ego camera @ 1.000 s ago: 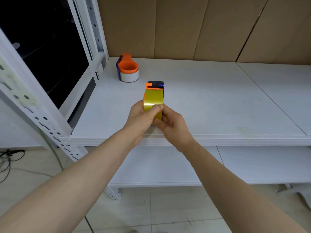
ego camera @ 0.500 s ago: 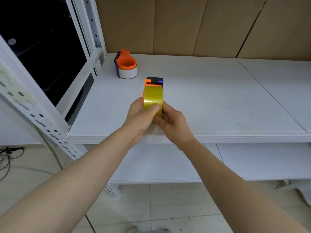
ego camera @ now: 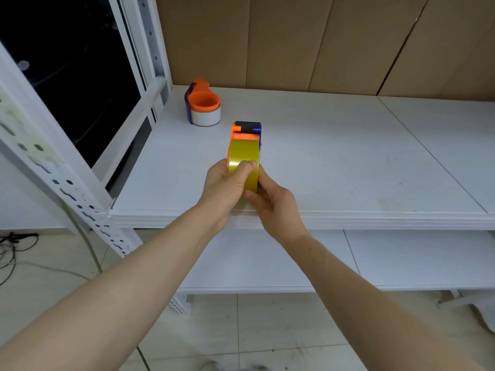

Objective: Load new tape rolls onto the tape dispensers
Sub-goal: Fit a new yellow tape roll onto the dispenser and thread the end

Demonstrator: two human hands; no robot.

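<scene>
The left hand [ego camera: 222, 188] and right hand [ego camera: 270, 204] both grip the yellow tape roll [ego camera: 245, 153] on its orange dispenser [ego camera: 242, 132], near the shelf's [ego camera: 348, 170] front edge. A second dispenser [ego camera: 203, 105] sits near the back left corner.

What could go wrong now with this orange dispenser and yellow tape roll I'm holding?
The left hand and right hand grip the shiny yellow tape roll on the orange plastic dispenser near the edge of the white shelf; a slip might drop it onto the tiled floor. The left thumb lies across the roll and may hinder pulling tape.
</scene>
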